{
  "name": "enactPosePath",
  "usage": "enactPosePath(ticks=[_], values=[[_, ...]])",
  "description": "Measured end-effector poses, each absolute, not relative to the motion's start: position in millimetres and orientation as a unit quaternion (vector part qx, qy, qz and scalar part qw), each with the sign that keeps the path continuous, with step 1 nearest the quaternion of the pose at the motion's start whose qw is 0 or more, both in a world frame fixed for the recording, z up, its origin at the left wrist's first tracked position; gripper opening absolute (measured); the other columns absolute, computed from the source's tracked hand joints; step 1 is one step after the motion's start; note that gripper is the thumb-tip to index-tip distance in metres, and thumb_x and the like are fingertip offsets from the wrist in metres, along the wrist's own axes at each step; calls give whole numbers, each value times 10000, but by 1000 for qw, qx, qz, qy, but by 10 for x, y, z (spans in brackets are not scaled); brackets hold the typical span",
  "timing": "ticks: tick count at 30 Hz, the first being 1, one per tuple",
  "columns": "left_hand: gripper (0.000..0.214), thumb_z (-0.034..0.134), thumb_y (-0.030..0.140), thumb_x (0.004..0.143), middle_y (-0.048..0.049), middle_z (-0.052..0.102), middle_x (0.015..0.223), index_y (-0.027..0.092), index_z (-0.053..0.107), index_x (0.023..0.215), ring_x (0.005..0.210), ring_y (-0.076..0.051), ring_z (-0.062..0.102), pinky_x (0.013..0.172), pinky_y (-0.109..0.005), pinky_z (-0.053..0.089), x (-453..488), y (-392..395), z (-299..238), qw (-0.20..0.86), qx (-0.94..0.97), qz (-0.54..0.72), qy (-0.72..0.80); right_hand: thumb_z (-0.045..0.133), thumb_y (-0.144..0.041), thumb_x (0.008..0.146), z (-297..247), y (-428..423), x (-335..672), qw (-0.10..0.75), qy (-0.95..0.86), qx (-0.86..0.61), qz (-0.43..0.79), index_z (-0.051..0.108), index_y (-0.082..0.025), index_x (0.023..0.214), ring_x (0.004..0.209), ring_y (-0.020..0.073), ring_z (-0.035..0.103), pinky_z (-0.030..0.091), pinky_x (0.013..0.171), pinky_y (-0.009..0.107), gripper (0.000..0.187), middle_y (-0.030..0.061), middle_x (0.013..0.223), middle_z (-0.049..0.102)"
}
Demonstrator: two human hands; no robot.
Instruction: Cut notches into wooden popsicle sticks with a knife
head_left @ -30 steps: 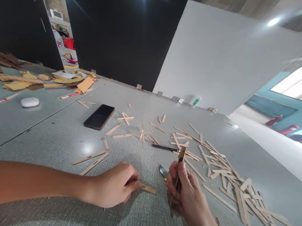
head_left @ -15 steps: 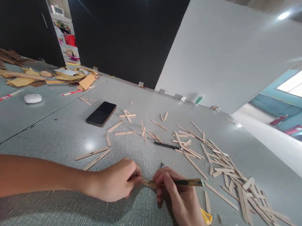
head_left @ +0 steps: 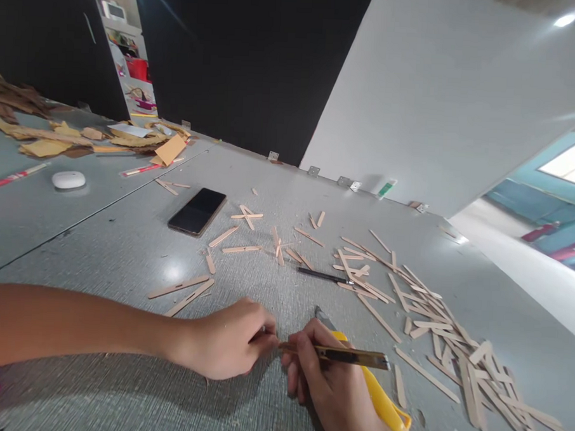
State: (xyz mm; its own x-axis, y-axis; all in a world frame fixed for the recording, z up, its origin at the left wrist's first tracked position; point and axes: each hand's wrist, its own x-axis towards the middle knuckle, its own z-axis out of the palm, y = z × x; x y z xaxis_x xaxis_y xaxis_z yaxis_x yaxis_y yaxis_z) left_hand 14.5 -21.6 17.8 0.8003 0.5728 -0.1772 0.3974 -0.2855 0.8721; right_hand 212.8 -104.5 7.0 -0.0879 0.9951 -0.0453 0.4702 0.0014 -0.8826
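Left hand [head_left: 229, 343] curled, fingertips pressed to the table [head_left: 124, 246], pinning something hidden, presumably to steady it; right hand [head_left: 325, 385] grips brass craft knife [head_left: 352, 356] nearly flat, tip at left fingertips; yellow cutter [head_left: 384, 401] underneath; loose sticks [head_left: 430, 317] near, rightward.

Slim brass-coloured cutter knife [head_left: 352, 356], held almost level in the right hand [head_left: 328, 385], tip pointing left at a short pale wooden stick [head_left: 282, 346]; stick low over the table [head_left: 124, 246], pinched by left hand [head_left: 229, 343], mostly hidden
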Motion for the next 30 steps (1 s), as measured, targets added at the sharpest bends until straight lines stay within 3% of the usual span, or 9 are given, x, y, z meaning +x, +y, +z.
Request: enactPosePath(ticks=[5, 13, 20, 30], values=[[324, 468, 207, 999, 32, 526, 499, 188, 504, 677, 449, -92, 515, 440, -172, 360, 148, -212, 239, 515, 801, 74, 296, 343, -586, 1104, 29, -1028, 2112, 359, -600, -592, 400, 512, -238, 872, 440, 76, 550, 440, 440, 201, 452, -28, 685, 668], [252, 455, 188, 993, 39, 550, 499, 198, 510, 747, 414, -100, 524, 456, -190, 410, 135, -165, 231, 526, 801, 56, 280, 376, -621, 1086, 19, -1024, 2095, 375, -585, -600, 396, 526, -230, 869, 412, 63, 517, 423, 419, 184, 472, -33, 653, 658], [254, 416, 204, 1010, 40, 527, 508, 178, 561, 803, 325, -84, 444, 342, -177, 324, 135, -169, 285, 545, 790, 40, 278, 395, -588, 1095, 19, -1050, 2082, 381, -584, -602, 388, 544, -232, 861, 431, 74, 524, 448, 442, 197, 451, -34, 652, 646], [237, 434, 257, 1022, 35, 544, 528, 170, 581, 857, 311, -90, 449, 309, -177, 318, 131, -150, 265, 561, 778, 21, 282, 378, -580, 1101, 40, -998, 2087, 371, -593, -611, 370, 524, -238, 849, 439, 79, 526, 458, 464, 208, 450, -43, 635, 631]])
